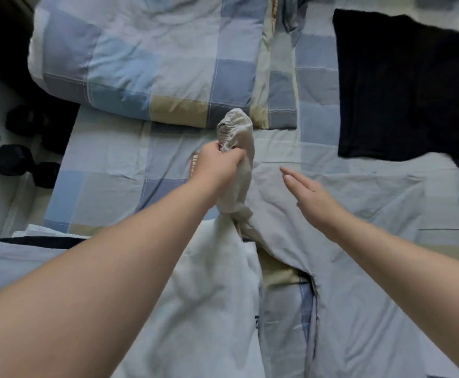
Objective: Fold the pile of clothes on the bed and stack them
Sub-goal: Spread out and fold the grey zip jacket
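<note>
On the bed (108, 170), checked sheet in blue, grey and tan, items as seen from the near side:

1. Beige garment (236, 132): bunched and lifted off the sheet at mid-bed, gathered elastic edge uppermost. Its lower end trails down into the pile.
2. Left hand (217, 163): fingers curled tight round the beige garment just under the elastic edge, holding it up.
3. Right hand (308, 197): flat, fingers straight and together, holding nothing. It sits just right of the beige garment, above the grey cloth; whether it touches the cloth cannot be told.
4. Grey cloth (318, 268): crumpled, spread over the near right part of the bed, meeting the beige garment at its lower end.
5. White garment (209, 282): rumpled, near centre, beside the grey cloth and under the left forearm.
6. Black garment (394, 85): lying flat at the far right, well apart from the pile.
7. Quilt (146, 58): folded, same check as the sheet, at the far left.
8. Dumbbells (13, 162): dark, on the floor left of the bed.
</note>
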Motion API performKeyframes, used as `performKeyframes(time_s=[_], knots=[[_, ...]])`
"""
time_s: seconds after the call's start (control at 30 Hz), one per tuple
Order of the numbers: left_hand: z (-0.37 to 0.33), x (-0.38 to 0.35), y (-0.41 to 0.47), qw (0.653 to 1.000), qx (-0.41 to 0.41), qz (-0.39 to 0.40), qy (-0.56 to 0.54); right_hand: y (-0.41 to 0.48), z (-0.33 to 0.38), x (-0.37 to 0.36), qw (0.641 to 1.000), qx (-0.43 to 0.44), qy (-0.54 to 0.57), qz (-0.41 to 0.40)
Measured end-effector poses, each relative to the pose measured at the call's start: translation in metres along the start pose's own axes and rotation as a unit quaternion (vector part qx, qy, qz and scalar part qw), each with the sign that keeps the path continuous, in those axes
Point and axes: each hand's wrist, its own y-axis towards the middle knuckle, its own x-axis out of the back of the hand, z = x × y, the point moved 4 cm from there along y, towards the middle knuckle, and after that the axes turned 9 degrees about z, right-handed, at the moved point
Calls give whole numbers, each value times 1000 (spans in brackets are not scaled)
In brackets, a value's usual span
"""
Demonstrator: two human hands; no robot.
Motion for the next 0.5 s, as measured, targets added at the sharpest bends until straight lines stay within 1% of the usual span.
performKeyframes(time_s=[0.13,0.23,0.37,0.5], knots=[[-49,-98,-49,996,-44,76,10,-59,5,56,990,-5,137,-17],[-68,-177,-84,992,-49,116,6,-99,-19,102,970,-9,244,-21],[-68,-280,-121,988,-18,152,-35,-149,-73,168,933,-31,356,-50],[-53,-379,-148,978,20,189,-84,-196,-134,222,907,-61,409,-73]])
